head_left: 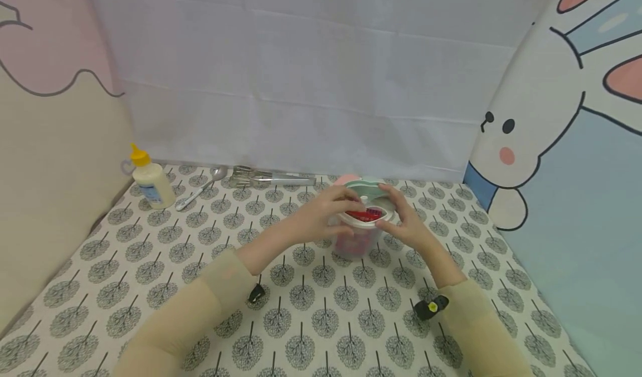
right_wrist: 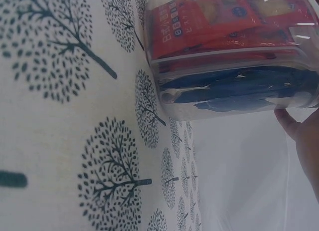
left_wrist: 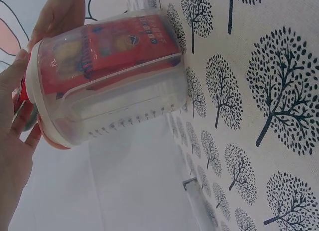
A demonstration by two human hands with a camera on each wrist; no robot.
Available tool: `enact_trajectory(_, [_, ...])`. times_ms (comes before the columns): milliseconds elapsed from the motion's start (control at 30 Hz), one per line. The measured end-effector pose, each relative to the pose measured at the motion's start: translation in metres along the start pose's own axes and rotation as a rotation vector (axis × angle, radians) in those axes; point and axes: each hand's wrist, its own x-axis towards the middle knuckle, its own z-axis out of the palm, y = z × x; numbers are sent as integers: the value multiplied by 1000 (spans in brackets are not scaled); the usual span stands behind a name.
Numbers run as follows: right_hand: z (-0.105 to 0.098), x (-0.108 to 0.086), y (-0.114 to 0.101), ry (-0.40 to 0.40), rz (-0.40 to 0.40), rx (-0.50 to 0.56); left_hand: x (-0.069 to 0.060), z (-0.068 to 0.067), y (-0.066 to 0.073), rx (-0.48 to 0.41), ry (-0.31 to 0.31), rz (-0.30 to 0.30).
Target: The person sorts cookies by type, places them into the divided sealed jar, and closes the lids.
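Observation:
A clear plastic canister (head_left: 353, 247) with a pale rim stands upright on the table, its green lid flap (head_left: 368, 189) raised at the back. Red snack packets (left_wrist: 134, 46) fill one side; the right wrist view also shows dark blue packets (right_wrist: 239, 86) behind the clear wall. My left hand (head_left: 321, 216) curves over the left of the rim, thumb low on the side, fingertips by the red packet in the opening. On the right, my right hand (head_left: 408, 228) grips the rim, thumb in front and a finger near the flap. Whether the left fingertips pinch the packet is hidden.
At the back left stand a glue-like bottle with a yellow cap (head_left: 155, 185), a spoon (head_left: 202, 189) and metal tongs (head_left: 273, 179). A white cloth wall (head_left: 301, 87) closes the back. The tablecloth (head_left: 301, 332) has a tree print.

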Motion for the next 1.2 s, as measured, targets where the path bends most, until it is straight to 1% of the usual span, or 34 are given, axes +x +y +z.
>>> enact_trajectory(67, [0,0,0,5,-10,2,-1,-2,-1,-7,95,33])
enact_trajectory(100, [1,0,0,8,-14,3,-2,-3,0,5,139,41])
enact_trajectory(133, [1,0,6,9,-23,0,-2,-4,-1,15,169,34])
enact_trajectory(167, [1,0,7,15,-40,-5,-2,-4,-1,17,182,14])
enact_trajectory(200, [0,-1,7,18,-67,-12,-2,-4,-2,9,179,-17])
enact_trajectory(233, [0,0,9,20,-104,-15,-3,-3,-3,-6,165,-63])
enact_trajectory(300, [1,1,11,23,-206,-15,-5,0,-4,-50,107,-166])
enact_trajectory(333, [1,2,12,18,-267,-15,-6,1,-5,-75,76,-206])
enact_trajectory(367, [1,4,7,16,-324,-10,-7,3,-6,-92,51,-231])
enact_trajectory(400, [2,5,6,9,-370,-6,-8,4,-6,-100,40,-237])
enact_trajectory(433, [2,6,6,4,-402,2,-9,6,-6,-97,37,-230])
enact_trajectory(500, [3,8,4,-14,-432,19,-12,7,-7,-87,52,-181])
enact_trajectory(633, [2,6,2,-9,-409,-5,-14,11,-9,-67,112,-73])
enact_trajectory(733, [2,5,2,-3,-406,-23,-16,14,-12,-56,149,-12])
enact_trajectory(833, [3,5,3,5,-417,-33,-16,17,-14,-37,179,35])
enact_trajectory(933, [4,5,4,17,-421,-35,-16,19,-15,-33,200,57])
enact_trajectory(1100, [4,4,5,27,-386,-50,-17,21,-15,-40,219,55])
enact_trajectory(1200, [4,4,6,25,-377,-61,-18,21,-14,-38,230,70])
